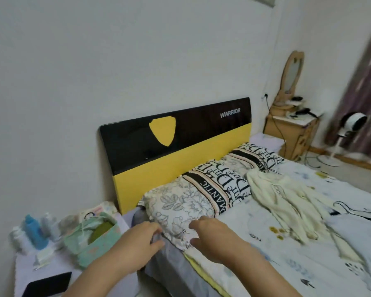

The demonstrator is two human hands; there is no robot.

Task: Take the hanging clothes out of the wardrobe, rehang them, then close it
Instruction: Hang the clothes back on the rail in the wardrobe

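A pale cream garment (285, 196) lies crumpled on the bed (266, 264), to the right of the pillows. No wardrobe and no hanger show in this view. My left hand (139, 243) and my right hand (212, 239) reach out over the near corner of the bed, both with fingers loosely bent and holding nothing. Their fingertips hover at the edge of the near floral pillow (180, 206); whether they touch it I cannot tell.
A black and yellow headboard (176, 144) stands against the white wall. A bedside table (26, 273) at the left carries bottles, a green pouch and a dark tablet. At the far right stand a dressing table with mirror (291, 129), a white fan (351, 123) and curtains.
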